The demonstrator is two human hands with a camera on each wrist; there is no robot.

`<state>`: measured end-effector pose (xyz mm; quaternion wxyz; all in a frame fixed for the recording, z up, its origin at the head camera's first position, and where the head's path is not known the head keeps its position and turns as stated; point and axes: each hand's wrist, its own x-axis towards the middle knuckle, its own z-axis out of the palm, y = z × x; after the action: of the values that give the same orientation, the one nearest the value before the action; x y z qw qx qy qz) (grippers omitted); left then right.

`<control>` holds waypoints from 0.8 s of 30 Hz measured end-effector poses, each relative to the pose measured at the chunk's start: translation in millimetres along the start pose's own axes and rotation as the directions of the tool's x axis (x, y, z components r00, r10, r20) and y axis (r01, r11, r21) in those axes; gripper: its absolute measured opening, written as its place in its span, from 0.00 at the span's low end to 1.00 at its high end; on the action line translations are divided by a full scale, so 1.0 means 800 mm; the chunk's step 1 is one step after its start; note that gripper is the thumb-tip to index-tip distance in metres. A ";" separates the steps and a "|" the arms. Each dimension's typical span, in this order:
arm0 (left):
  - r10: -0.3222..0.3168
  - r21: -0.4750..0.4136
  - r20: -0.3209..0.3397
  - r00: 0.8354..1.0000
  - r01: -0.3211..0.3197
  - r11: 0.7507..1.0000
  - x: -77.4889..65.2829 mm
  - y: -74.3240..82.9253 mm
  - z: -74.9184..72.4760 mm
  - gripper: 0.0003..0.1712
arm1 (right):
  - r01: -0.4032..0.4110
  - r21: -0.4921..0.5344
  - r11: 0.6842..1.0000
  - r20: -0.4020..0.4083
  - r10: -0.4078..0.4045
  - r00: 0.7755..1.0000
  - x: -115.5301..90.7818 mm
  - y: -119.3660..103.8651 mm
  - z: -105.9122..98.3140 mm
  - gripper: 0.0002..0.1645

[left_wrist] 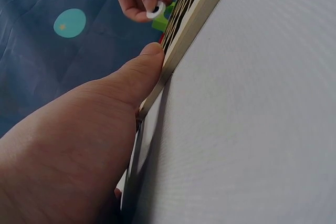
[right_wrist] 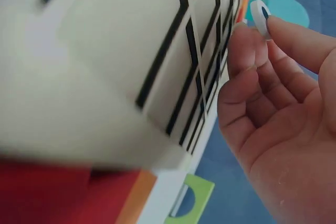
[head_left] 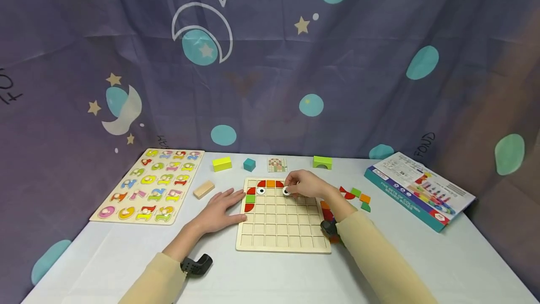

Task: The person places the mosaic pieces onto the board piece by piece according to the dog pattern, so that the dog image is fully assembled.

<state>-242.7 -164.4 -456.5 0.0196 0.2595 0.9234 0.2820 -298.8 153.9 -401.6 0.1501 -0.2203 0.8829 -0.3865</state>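
A wooden grid board point(head_left: 282, 244) lies on the table, its top left squares filled with red, green and orange pieces. A white eye piece point(head_left: 261, 191) with a black pupil sits among them. Over the board's upper rows, my right hand point(head_left: 307, 184) pinches a second white eye piece point(right_wrist: 258, 18) between thumb and fingertips. Whether that piece touches the grid is unclear. My left hand point(head_left: 220, 210) rests at the board's left edge with fingers stretched out; its thumb point(left_wrist: 142, 72) touches the board's side in the left wrist view.
Loose coloured pieces point(head_left: 359, 195) lie right of the board, some partly behind the right forearm. A number puzzle point(head_left: 145, 191) stands left, a boxed set point(head_left: 417, 191) right. Behind the board are a yellow block point(head_left: 221, 164), teal cube point(head_left: 249, 164), picture card point(head_left: 277, 164) and green arch point(head_left: 322, 161).
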 end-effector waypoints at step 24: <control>0.009 -0.007 0.007 1.000 -0.009 1.000 0.001 0.000 -0.001 0.43 | -0.074 -0.242 0.968 -0.046 0.064 0.997 0.023 -0.012 0.018 0.07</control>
<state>-243.4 -164.7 -455.9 0.0224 0.2647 0.9211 0.2846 -305.6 130.2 -405.2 0.1185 -0.1988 0.9334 -0.2741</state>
